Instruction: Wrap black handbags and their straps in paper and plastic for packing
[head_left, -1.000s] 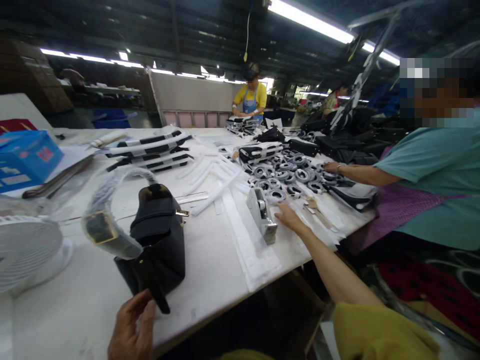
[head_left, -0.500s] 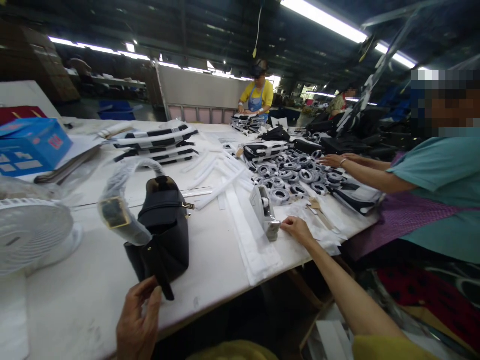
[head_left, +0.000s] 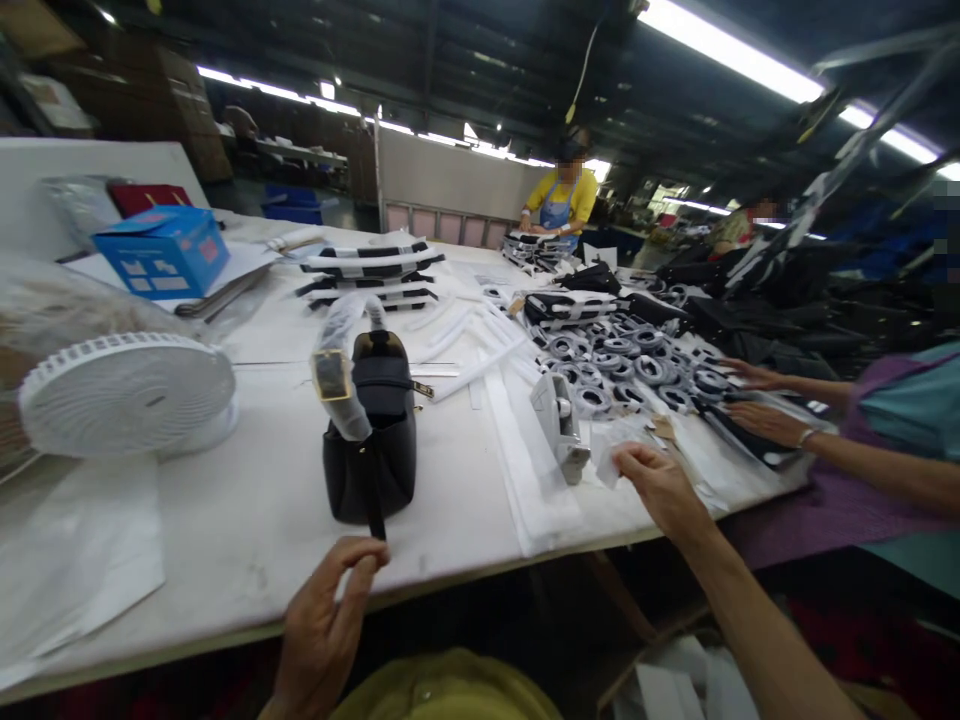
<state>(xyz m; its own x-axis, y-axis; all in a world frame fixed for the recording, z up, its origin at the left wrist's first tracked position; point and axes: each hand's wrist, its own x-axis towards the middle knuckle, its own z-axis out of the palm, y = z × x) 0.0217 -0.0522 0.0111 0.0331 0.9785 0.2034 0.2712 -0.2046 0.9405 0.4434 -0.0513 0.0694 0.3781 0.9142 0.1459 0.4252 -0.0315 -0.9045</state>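
Observation:
A black handbag [head_left: 394, 440] stands upright on the white table in front of me. Its raised handle [head_left: 349, 405] is wrapped in clear film and carries a gold buckle. My left hand [head_left: 330, 605] pinches the lower end of the black strap [head_left: 373, 510] hanging from the bag's near side. To the right, my right hand [head_left: 664, 490] holds a short piece of clear tape [head_left: 607, 468] between thumb and fingertips. It is just right of the grey tape dispenser [head_left: 556, 425], which stands on white sheets.
A white fan [head_left: 131, 390] and a blue box [head_left: 161, 255] are at left. Wrapped black-and-white pieces [head_left: 375, 265] lie behind the bag. Many film-wrapped rings [head_left: 615, 350] cover the right side, where a co-worker's hands [head_left: 772, 420] rest on a black piece. Another person [head_left: 562, 195] works opposite.
My right hand has drawn away from the dispenser, and a piece of tape now shows in its fingers. My left hand now pinches the strap's tip. The view has turned left.

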